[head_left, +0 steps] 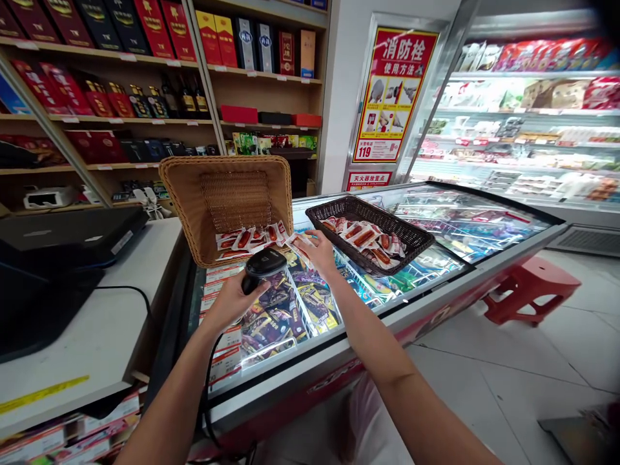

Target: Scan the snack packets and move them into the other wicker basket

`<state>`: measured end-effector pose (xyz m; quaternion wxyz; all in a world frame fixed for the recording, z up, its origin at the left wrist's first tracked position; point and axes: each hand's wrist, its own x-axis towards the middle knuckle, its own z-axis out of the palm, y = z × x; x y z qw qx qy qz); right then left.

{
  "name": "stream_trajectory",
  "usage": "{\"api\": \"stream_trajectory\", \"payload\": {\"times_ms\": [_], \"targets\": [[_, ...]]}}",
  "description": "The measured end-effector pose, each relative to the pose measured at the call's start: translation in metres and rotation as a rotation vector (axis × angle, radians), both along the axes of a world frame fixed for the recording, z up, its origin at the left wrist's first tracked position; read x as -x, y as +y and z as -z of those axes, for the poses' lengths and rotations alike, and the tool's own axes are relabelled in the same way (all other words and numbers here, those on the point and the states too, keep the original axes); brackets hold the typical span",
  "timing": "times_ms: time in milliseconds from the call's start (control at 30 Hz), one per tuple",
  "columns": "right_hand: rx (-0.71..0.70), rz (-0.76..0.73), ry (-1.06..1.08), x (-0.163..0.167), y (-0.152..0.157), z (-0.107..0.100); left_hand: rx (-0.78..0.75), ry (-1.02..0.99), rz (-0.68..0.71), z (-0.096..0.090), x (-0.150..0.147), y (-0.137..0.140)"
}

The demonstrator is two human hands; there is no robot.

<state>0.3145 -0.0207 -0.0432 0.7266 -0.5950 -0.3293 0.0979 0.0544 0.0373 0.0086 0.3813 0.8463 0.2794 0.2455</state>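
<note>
My left hand (pixel 235 297) is closed around the handle of a black barcode scanner (pixel 265 261), its head turned toward my right hand. In my right hand (pixel 317 253) is a packaged sausage (pixel 301 244), held by the fingers above the freezer glass. To the left, a tan wicker basket (pixel 186 213) lies tilted with its opening toward me, and several wrapped sausages (pixel 249 237) lie inside. A dark brown wicker tray (pixel 411 237) at the right also holds several wrapped sausages (pixel 365 237). Both containers rest on the glass-topped chest freezer (pixel 310 358).
A white counter (pixel 58 381) with a black machine (pixel 53 258) stands at the left. The scanner's cable (pixel 209 387) hangs over the freezer's front edge. A red plastic stool (pixel 533 290) is on the right floor. Shelves of boxes (pixel 213 84) and a lit refrigerated case (pixel 523 129) stand behind.
</note>
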Motion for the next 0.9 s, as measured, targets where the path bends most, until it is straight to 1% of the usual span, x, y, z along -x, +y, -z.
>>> {"api": "stream_trajectory", "payload": {"times_ms": [100,167,300,500,600,700,767,833,900], "targets": [[0.043,-0.056,0.015,0.000,-0.002,-0.002,0.050,0.002,-0.007,0.004,0.000,0.002],[0.068,-0.066,0.025,-0.001,-0.004,-0.004,0.072,0.004,-0.021,0.005,0.001,0.003],[0.084,-0.101,0.054,-0.002,-0.005,-0.005,0.070,0.005,-0.028,0.005,0.001,0.004],[0.120,-0.091,0.029,-0.005,-0.006,-0.005,0.121,-0.010,-0.023,0.004,0.001,0.003],[0.115,-0.080,0.007,-0.006,-0.006,-0.005,0.143,-0.016,-0.024,0.004,0.001,0.001],[0.114,-0.084,-0.007,-0.005,-0.005,-0.005,0.137,-0.025,-0.054,0.003,0.000,0.000],[0.147,-0.082,-0.004,-0.003,-0.005,-0.006,0.127,-0.038,-0.078,0.003,-0.002,-0.001],[0.217,-0.028,-0.042,-0.002,-0.006,-0.009,0.121,-0.047,-0.112,0.004,-0.002,0.001],[0.316,0.101,-0.153,-0.002,-0.009,-0.014,0.112,-0.063,-0.209,0.005,-0.001,0.007]]}}
